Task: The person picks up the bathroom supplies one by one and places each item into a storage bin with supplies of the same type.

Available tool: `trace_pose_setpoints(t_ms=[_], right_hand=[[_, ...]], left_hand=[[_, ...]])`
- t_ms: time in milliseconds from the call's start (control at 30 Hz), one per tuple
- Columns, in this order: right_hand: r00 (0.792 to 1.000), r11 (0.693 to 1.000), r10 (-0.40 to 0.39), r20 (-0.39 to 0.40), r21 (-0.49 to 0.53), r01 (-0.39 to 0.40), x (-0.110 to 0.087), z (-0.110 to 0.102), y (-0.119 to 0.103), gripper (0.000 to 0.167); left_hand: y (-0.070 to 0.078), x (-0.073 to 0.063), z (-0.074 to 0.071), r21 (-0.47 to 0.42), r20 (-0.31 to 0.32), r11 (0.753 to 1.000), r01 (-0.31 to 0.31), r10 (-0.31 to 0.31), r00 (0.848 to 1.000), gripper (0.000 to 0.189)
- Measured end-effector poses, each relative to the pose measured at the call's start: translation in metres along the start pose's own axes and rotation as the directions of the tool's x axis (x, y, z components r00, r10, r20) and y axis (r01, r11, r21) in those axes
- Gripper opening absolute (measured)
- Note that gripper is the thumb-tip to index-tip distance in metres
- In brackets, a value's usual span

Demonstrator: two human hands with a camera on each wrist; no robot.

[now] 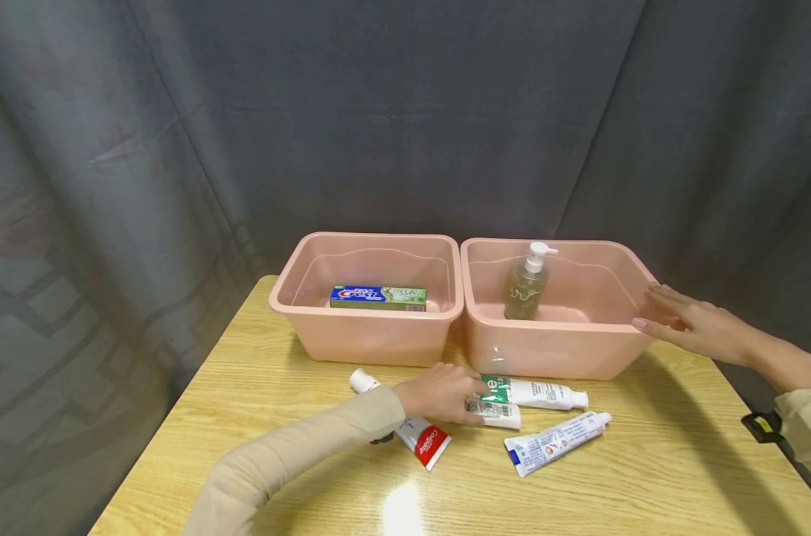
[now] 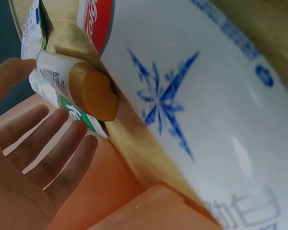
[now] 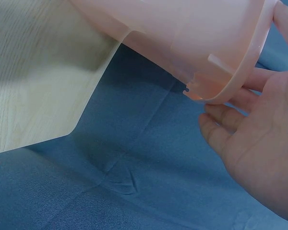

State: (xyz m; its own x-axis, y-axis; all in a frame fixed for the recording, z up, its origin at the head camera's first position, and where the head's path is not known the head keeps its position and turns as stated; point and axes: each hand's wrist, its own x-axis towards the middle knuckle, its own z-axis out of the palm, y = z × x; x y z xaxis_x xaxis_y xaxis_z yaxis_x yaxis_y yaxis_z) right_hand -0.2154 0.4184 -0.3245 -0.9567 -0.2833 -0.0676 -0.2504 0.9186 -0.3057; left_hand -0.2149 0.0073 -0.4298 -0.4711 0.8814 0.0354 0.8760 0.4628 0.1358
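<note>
In the head view, my left hand [image 1: 442, 394] is over a small white tube [image 1: 502, 414]. The left wrist view shows its fingers fairly straight, with the thumb beside the small tube, whose orange-brown cap [image 2: 93, 93] faces the camera. A green-and-white tube [image 1: 546, 394] lies just behind it. Under my left wrist is a red-and-white Colgate toothpaste tube [image 1: 422, 435], partly hidden by the sleeve. My right hand [image 1: 707, 324] touches the right pink bin [image 1: 553, 350] at its right front corner, thumb and fingers extended along the rim.
The left pink bin [image 1: 372, 339] holds a boxed toothpaste [image 1: 379, 298]. A pump bottle [image 1: 526, 286] stands in the right bin. Another white toothpaste tube [image 1: 556, 443] lies on the wooden table [image 1: 312, 499]. Behind hangs a dark curtain [image 1: 405, 134].
</note>
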Motion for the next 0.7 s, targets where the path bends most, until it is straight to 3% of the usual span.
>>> trace_pose_setpoints(t_ms=[167,700], right_hand=[[1.000,1.000,-0.002,0.000,-0.007,0.002,0.0010,-0.0004,0.0007,0.085],[1.000,1.000,0.010,-0.003,-0.011,-0.010,0.0003,0.0002,-0.0005,0.086]], left_hand=[[0.0001,0.0006,0.0006,0.040,0.027,0.999,-0.008,0.007,1.000,0.037],[0.0004,-0.0009,0.0032,0.024,0.112,0.998,0.055,-0.057,0.992,0.049]])
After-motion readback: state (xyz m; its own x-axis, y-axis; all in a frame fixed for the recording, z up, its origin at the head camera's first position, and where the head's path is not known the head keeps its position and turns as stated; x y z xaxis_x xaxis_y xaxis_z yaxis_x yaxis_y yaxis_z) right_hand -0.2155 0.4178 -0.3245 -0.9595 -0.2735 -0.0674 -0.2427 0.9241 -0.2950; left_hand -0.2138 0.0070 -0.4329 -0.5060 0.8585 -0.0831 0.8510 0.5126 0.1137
